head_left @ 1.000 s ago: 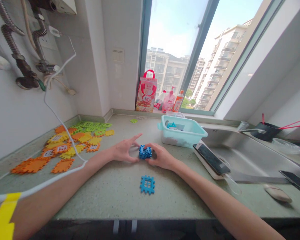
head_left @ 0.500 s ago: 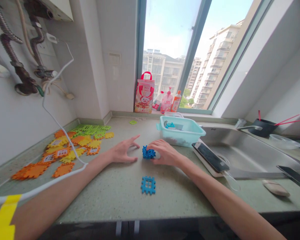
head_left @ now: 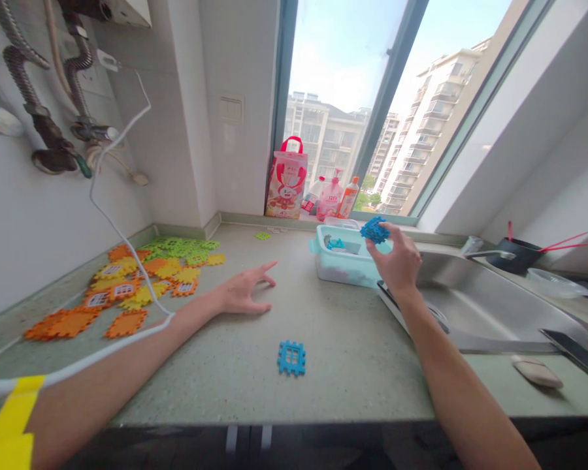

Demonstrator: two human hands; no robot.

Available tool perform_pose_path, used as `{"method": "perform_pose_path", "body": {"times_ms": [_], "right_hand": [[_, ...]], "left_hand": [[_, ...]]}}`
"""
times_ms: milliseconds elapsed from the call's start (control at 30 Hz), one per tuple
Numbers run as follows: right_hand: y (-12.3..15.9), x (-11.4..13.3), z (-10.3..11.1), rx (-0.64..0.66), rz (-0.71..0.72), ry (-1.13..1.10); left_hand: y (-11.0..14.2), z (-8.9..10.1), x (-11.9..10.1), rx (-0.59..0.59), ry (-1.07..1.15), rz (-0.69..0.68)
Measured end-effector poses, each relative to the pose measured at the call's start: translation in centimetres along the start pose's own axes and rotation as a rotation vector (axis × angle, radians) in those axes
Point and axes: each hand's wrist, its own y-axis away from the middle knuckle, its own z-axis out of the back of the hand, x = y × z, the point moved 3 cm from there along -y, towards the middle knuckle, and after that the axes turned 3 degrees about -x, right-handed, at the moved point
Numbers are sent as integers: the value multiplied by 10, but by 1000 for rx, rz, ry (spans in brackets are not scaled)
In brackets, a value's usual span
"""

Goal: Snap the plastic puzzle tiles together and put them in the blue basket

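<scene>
My right hand is raised over the right part of a pale turquoise tub and pinches a blue cube of snapped-together foam tiles at its fingertips. My left hand lies flat on the green-grey counter with its fingers spread, holding nothing. One loose blue tile lies flat on the counter near the front edge. Another blue piece lies inside the tub.
A heap of orange, yellow and green tiles covers the counter's left side, with a white cable across it. A phone on a white block and a steel sink sit right of the tub. A bag and bottles stand on the sill.
My right hand lifted the blue cube off the counter and carried it up and right, over the tub. My left hand let go of it and stayed flat.
</scene>
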Motion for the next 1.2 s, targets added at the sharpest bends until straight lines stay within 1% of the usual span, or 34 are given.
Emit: {"method": "perform_pose_path", "body": {"times_ms": [67,100,133,167,233,300,367,433,467,533,567,600,633,767,800,833,867,900,967,1000,1033,1133,1200], "right_hand": [[2,-7,-9,274,-20,147],[3,-10,-12,386,-31,196],[4,-12,-15,461,-40,227],[5,-13,-16,495,-44,244],[6,-12,-16,479,-28,247],[7,-6,-14,410,18,230],[10,7,-12,327,107,181],[18,26,-10,294,247,78],[23,38,-9,312,328,15],[35,61,-3,401,480,-98],[39,71,2,433,535,-117],[41,79,9,435,564,-132],[41,85,18,405,569,-156],[30,97,52,138,542,-271],[30,100,56,128,552,-335],[33,104,58,177,566,-410],[39,111,57,287,583,-486],[49,118,53,479,591,-542],[80,136,43,941,615,-567],[97,144,40,1105,643,-560],[112,153,39,1205,685,-556],[142,172,38,1258,806,-568],[149,176,36,1241,829,-606]], "left_hand": [[0,1,0,-3,-5,-1],[0,1,0,-4,-6,1],[0,0,0,-3,-6,2],[0,0,1,-2,-7,3],[-1,-1,2,-4,-7,3],[-1,-2,4,-6,-9,1],[-1,-3,5,2,-16,3],[-2,-2,5,15,-25,3],[-2,-2,4,19,-27,1],[-2,-1,2,27,-31,-4],[-2,-1,2,29,-32,-5],[-2,-1,1,30,-33,-6],[-2,-1,1,30,-36,-6],[-3,-1,1,13,-50,-16],[-3,-1,2,12,-45,-16],[-3,-1,2,9,-36,-15],[-3,-2,3,7,-27,-12],[-4,-2,4,5,-19,-8],[-5,-2,6,-5,-15,0],[-5,-2,8,-11,-27,2],[-6,-2,10,-15,-48,3],[-9,0,18,-30,-164,-6],[-11,2,24,-35,-269,-8]]}}
